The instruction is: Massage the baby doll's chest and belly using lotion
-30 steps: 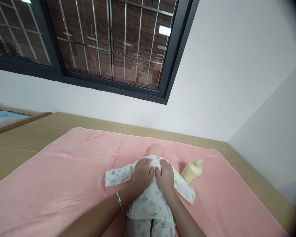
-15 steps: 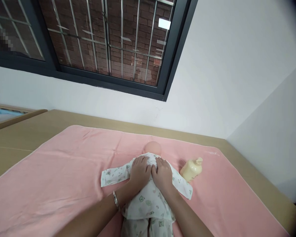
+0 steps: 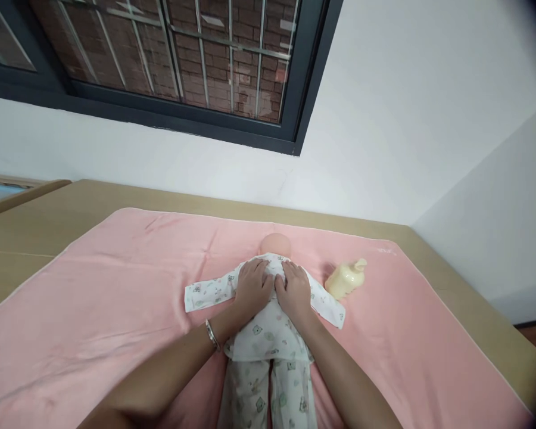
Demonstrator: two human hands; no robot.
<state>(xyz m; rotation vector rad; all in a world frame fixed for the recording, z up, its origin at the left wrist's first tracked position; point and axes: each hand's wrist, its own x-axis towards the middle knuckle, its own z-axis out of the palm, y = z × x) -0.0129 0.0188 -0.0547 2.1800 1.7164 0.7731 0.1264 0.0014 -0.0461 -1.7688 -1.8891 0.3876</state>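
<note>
A baby doll (image 3: 274,244) in a white printed suit (image 3: 268,339) lies on a pink towel (image 3: 116,298), head toward the wall. My left hand (image 3: 252,286) lies flat on the doll's upper body, fingers stretched out, a bracelet on the wrist. Beside it, my right hand (image 3: 293,289) also rests flat on the doll's chest, fingers apart. The two hands touch at the thumbs. Neither hand grips anything.
A pale yellow pump bottle (image 3: 345,279) lies on its side on the towel, right of the doll. The towel covers a tan bed surface (image 3: 469,298) set against white walls. A barred window (image 3: 183,53) is above.
The view has tilted downward, showing more of the doll's legs. Both hands stay flat on the doll's chest, barely shifted.
</note>
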